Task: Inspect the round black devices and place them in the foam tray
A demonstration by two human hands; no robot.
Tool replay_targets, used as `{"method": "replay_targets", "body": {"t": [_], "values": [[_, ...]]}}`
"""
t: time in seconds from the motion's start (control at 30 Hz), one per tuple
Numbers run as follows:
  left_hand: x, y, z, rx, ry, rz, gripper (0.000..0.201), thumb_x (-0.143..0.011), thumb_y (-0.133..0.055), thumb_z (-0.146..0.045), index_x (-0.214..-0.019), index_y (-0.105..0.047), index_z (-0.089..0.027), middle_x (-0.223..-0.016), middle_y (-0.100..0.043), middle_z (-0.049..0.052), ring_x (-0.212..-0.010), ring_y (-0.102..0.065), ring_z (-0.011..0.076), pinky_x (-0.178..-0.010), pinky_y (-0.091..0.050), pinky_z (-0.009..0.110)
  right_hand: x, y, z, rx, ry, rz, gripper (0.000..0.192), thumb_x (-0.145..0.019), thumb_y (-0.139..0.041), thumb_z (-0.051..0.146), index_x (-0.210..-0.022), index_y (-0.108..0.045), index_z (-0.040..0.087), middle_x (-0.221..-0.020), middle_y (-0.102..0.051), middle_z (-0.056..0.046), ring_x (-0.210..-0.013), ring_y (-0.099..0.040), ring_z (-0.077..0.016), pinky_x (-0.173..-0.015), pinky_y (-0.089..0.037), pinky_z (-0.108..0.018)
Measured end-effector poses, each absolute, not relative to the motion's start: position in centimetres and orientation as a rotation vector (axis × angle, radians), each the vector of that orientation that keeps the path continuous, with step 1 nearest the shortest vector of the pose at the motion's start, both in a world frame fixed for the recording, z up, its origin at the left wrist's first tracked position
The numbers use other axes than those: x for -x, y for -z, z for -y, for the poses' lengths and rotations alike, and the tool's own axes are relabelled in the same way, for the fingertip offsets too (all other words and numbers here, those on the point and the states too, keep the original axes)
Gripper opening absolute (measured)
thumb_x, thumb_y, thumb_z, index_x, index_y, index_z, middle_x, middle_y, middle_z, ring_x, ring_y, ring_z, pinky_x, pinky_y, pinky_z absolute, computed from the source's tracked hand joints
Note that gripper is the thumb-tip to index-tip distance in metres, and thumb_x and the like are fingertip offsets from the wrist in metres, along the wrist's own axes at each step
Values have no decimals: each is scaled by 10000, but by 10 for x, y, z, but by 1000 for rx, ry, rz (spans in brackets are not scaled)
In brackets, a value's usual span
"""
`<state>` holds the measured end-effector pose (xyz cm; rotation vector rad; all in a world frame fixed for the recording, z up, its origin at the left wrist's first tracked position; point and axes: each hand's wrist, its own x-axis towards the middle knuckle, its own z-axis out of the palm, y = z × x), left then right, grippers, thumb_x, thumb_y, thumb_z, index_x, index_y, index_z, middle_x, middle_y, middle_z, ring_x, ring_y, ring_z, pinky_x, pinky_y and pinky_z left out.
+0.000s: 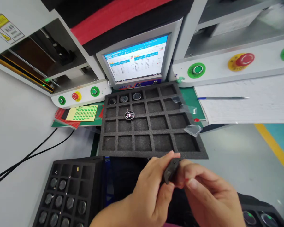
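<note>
Both hands pinch one small dark watch body (pixel 170 170) between them, left hand (pixel 151 189) and right hand (pixel 203 192) equally close, just short of the foam tray (pixel 156 154) ahead.

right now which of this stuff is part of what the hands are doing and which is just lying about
In hand:
- small dark watch body, pinched between left hand and right hand
- foam tray with lit watch
- foam tray of watch bodies lower left

Lying about:
- pen on paper sheets
- green sticker sheet
- clear film scraps
- monitor
</note>
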<state>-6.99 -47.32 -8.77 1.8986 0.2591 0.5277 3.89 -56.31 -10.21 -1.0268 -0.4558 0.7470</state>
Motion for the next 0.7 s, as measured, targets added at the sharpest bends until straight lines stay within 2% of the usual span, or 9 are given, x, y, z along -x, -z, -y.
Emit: {"method": "replay_targets", "body": {"t": [0.1, 0.2, 0.33, 0.47, 0.57, 0.7], "values": [[74, 81, 458, -1941, -311, -166, 603, -994, -421, -175, -1555, -216, -264, -1480, -490, 128, -1264, -550, 262, -1081, -448, 436, -47, 101, 565, 1008, -835, 449, 212, -838, -749, 370, -705, -697, 213, -600, -619, -6, -567, -602, -122, -545, -540, -178], [76, 77, 445, -1929, -231, -117, 648, -986, -473, -152, -1558, -210, -303, -1494, -483, 107, -1324, -511, 242, -1102, -435, 403, -51, 99, 567, 990, -930, 464, 240, -829, -753, 406, -695, -701, 215, -591, -628, -4, -565, -600, -110, -555, -534, -161], [76, 75, 439, -1950, -262, -113, 615, -976, -545, -198, -1524, -309, -349, -1390, -595, 76, -1214, -591, 215, -1039, -484, 359, -50, 100, 567, 991, -1008, 442, 261, -813, -766, 401, -665, -694, 199, -576, -623, -10, -542, -587, -115, -534, -526, -180], [76, 76, 445, -1989, -257, -212, 564, -985, -507, -199, -1516, -341, -292, -1375, -600, 98, -1148, -607, 227, -1003, -504, 385, -47, 106, 561, 953, -996, 397, 224, -784, -798, 352, -664, -689, 198, -588, -652, -12, -549, -615, -131, -542, -541, -208], [76, 79, 450, -1840, -275, -368, 452, -1005, -462, -213, -1455, -450, -254, -1329, -635, 101, -1152, -626, 231, -1001, -515, 383, -45, 109, 557, 937, -961, 402, 242, -772, -811, 356, -654, -672, 196, -608, -664, -14, -572, -632, -142, -560, -550, -233], [78, 83, 450, -1522, -343, -524, 347, -1015, -475, -281, -1344, -580, -245, -1242, -699, 74, -991, -703, 185, -896, -573, 297, -59, 117, 558, 1120, -813, 455, 265, -796, -772, 406, -669, -667, 198, -599, -631, -5, -537, -606, -140, -523, -522, -247]]}}
